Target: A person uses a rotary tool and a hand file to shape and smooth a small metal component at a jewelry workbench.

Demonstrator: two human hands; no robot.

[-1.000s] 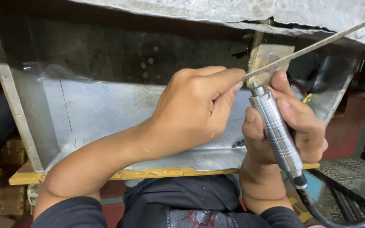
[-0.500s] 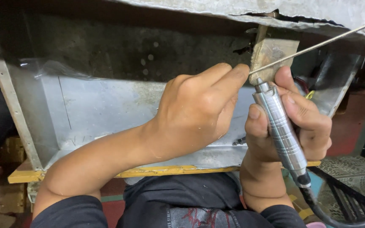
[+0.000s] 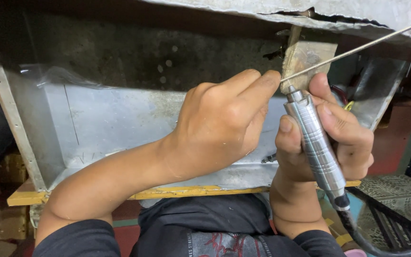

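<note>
Right hand (image 3: 329, 138): you're clenched round the handpiece (image 3: 316, 143); keep it steady.
Left hand (image 3: 224, 123): fingertips pinch the rod (image 3: 357, 48) at the tool's nose; feed it straight.
Block (image 3: 305, 59): just behind, brace there.
Tray (image 3: 120, 123): beyond.

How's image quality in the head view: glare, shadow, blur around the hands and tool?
Head view: hands and tool sharp, no motion blur; bright glare streaks along the silver handpiece in the right hand; the left hand evenly lit, pinching the thin metal rod; deep shadow under the upper ledge; soft sheen on the metal tray wall; lower corners dim.
</note>
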